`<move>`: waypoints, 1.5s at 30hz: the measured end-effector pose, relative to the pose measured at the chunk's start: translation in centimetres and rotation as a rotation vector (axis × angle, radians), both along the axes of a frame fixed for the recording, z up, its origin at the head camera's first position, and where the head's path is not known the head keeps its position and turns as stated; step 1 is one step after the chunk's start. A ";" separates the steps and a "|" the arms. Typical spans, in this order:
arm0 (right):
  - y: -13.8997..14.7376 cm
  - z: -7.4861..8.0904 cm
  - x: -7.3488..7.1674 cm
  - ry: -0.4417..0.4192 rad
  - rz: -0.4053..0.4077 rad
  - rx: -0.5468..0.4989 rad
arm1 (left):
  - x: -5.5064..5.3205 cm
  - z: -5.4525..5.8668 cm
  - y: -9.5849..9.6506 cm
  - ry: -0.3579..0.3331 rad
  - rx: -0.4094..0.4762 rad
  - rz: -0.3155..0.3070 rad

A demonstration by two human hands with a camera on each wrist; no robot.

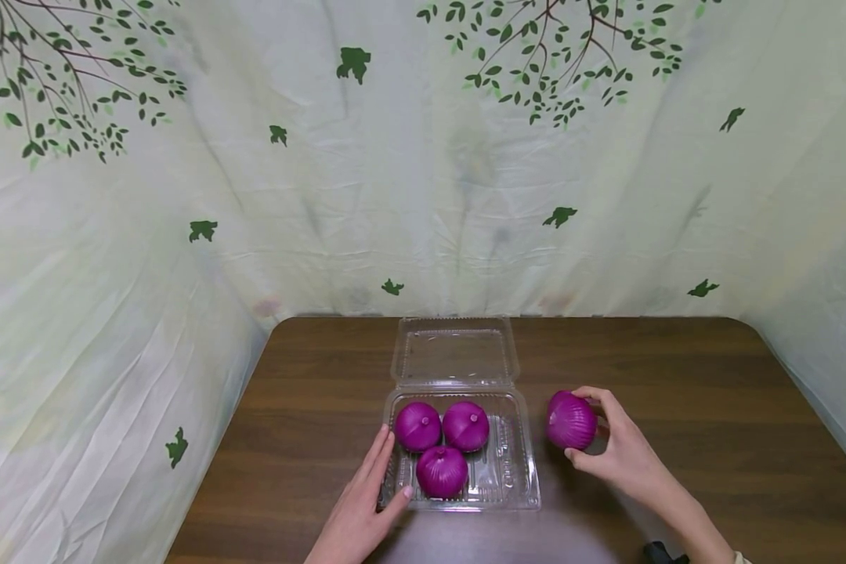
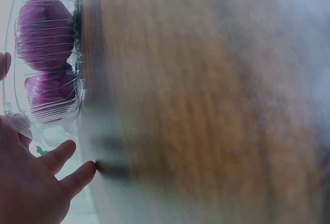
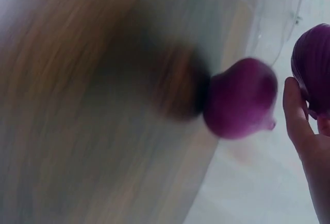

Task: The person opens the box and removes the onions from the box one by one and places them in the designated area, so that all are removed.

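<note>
A clear plastic clamshell container [image 1: 511, 478] lies on the table with its lid [image 1: 454, 352] folded back. Inside are three purple onions, the front one [image 1: 442, 471] nearest me. My left hand [image 1: 359, 501] rests against the container's left side with fingers extended. To the right of the container, my right hand [image 1: 623, 450] grips a purple onion [image 1: 573, 424] between thumb and fingers. In the right wrist view this held onion [image 3: 313, 67] is raised, and another onion [image 3: 242, 100] sits on the table. From the head, the held onion largely hides that one.
The brown wooden table [image 1: 310, 407] ends at a pale curtain [image 1: 451, 196] printed with leaves and branches. A small black object [image 1: 663, 554] shows at the bottom edge near my right forearm.
</note>
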State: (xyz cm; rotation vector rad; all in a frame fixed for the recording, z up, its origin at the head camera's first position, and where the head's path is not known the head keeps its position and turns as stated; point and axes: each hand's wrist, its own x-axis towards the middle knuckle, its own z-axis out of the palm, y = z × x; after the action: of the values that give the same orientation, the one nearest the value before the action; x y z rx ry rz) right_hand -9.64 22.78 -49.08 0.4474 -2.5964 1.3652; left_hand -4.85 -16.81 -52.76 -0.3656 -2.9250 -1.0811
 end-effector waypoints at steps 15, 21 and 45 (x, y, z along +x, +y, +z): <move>3.8 0.6 0.1 -0.014 -0.048 0.093 | 0.0 0.1 0.0 0.009 0.006 -0.007; 4.6 0.3 -0.1 0.004 -0.080 0.111 | 0.0 0.1 0.0 0.012 0.007 -0.009; 7.2 -1.6 -1.5 -0.216 -0.169 0.269 | 0.0 0.1 0.0 -0.001 0.011 -0.006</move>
State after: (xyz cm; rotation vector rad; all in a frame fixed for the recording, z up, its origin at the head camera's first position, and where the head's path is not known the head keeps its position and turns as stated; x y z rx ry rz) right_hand -11.10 29.95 -50.70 0.1150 -2.9308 1.0677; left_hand -4.90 -16.79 -52.63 -0.3747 -2.9198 -1.0981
